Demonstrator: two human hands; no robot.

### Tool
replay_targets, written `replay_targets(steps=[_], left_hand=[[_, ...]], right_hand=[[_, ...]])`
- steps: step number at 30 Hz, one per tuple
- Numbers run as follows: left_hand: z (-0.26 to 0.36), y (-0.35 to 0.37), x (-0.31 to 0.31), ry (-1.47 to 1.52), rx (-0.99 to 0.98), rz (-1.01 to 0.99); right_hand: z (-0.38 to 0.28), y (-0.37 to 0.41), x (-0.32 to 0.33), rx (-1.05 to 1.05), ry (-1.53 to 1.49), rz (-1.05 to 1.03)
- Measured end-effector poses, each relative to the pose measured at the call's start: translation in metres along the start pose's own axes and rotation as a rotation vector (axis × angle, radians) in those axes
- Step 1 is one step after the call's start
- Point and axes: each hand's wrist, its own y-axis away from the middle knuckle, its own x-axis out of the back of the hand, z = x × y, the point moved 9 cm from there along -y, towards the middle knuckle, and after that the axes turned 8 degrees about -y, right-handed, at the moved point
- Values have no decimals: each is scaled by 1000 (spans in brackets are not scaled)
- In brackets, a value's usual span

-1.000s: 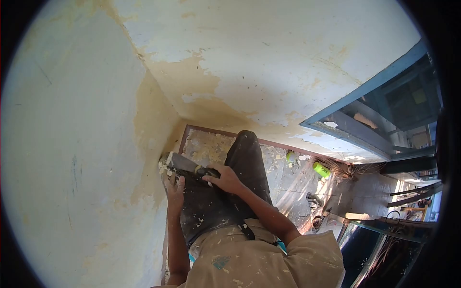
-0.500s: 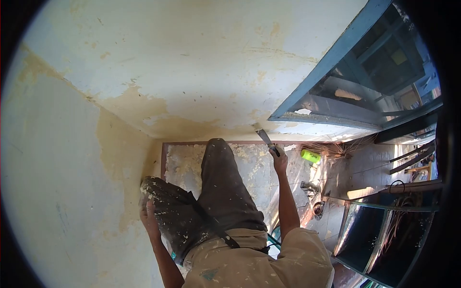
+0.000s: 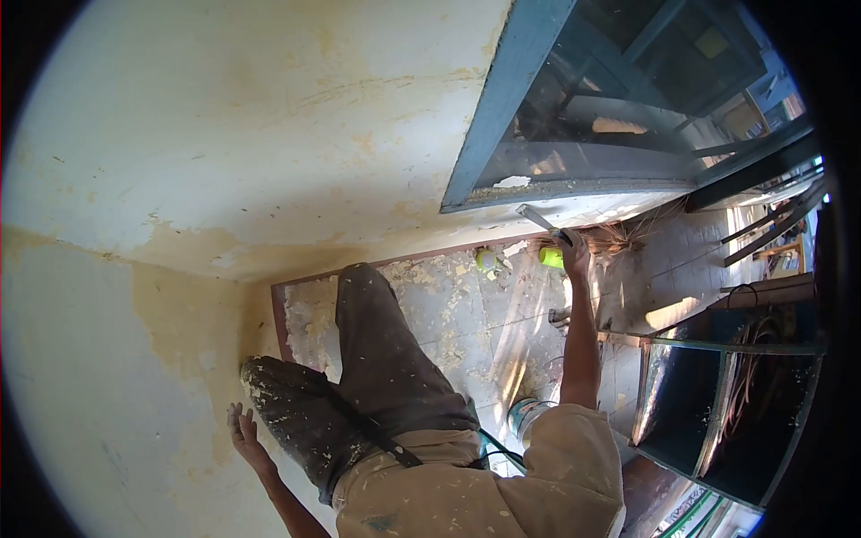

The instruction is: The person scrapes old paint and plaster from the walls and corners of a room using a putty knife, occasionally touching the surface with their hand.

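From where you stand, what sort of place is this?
Probably a room under renovation: a patchy, peeling wall, paint flakes on the tiled floor, and a scraper in the right hand.

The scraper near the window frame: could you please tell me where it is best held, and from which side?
Take the scraper by its handle, as the right hand does, coming from the lower right. Its thin, flat blade points up and left toward the bottom of the window frame, so the handle is probably the only thick, safe part to wrap.
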Motion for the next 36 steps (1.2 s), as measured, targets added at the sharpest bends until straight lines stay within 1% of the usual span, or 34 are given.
replay_targets(steps=[1, 3, 5, 7, 9, 11, 12, 14, 16, 17, 18, 19, 20, 21, 22, 24, 26, 27, 29, 31, 33, 34, 35, 36], left_hand=[[3, -2, -5, -3, -13, -20], [9, -5, -15, -11, -38, -62], [14, -10, -25, -7, -69, -94], [23, -13, -34, -4, -92, -110], [35, -14, -41, 1, -112, -107], [43, -15, -41, -13, -132, -92], [47, -16, -41, -18, -143, -85], [50, -15, -36, -36, -146, -69], [49, -11, -27, -34, -145, -40], [49, -8, -23, -23, -144, -22], [47, -7, -18, -11, -139, -2], [43, -7, -14, -33, -143, 8], [39, -6, -12, -55, -145, 18], [36, -6, -10, -77, -146, 27], [44, -7, -11, -114, -198, 30], [70, -11, -21, -184, -298, 36], [115, -17, -36, -214, -468, 70], [143, -19, -46, -227, -555, 89], [212, -12, -62, -255, -811, 209], [271, -4, -75, -196, -1088, 271], [336, 15, -89, -85, -1337, 318], [369, 25, -93, -153, -1433, 401], [399, 36, -98, -226, -1526, 482], [424, 44, -102, -207, -1550, 554]], right_hand=[[0, -7, 2, -10, -12, -19], [-3, -14, 2, -16, 96, -21], [-4, -18, -18, -3, 171, -88], [-49, -18, -36, -31, 262, -125], [-85, -21, -83, 15, 129, -272], [-143, -15, -123, 120, 79, -273], [-163, -9, -149, 138, 63, -316], [-198, 13, -180, 67, 18, -388], [-217, 39, -201, -20, -54, -471], [-212, 55, -215, -70, -200, -483], [-205, 75, -221, -241, -211, -620], [-194, 93, -222, -275, -283, -535], [-174, 109, -228, -288, -205, -518], [-138, 131, -242, -462, -291, -543], [-108, 153, -247, -638, -376, -564], [-81, 166, -218, -781, -451, -438], [-78, 156, -168, -907, -582, -245], [-71, 148, -151, -913, -617, -157], [-64, 125, -120, -900, -658, -34], [-73, 97, -98, -884, -702, -24], [-69, 75, -95, -876, -692, -3], [-66, 64, -94, -874, -687, 7], [-60, 53, -101, -872, -677, -48], [-52, 43, -110, -869, -666, -104]])
